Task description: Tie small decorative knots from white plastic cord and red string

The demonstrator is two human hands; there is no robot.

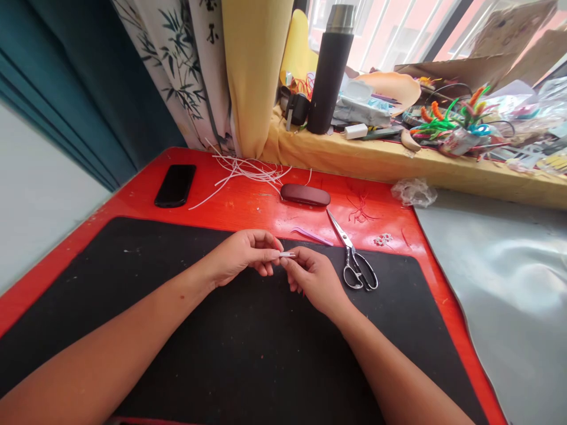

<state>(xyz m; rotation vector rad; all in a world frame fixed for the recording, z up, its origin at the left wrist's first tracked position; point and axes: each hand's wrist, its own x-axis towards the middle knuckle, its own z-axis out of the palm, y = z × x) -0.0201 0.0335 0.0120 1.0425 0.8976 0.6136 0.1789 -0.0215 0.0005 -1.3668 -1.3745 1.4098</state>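
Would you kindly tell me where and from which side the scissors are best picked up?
Probably by the finger loops, from the near side: the scissors lie flat and closed, loops on the black mat beside the right hand, blades pointing away over the red table.

The left hand (241, 257) and right hand (315, 277) meet at a short strip (287, 254) above the mat (221, 354) on the tabletop (248, 206).
Just right of them lie scissors (354, 260); behind, a case (305, 194), with loose strips (248, 168) and a phone (175, 185) further left; a flask (330, 71) stands on the sill (398, 162).
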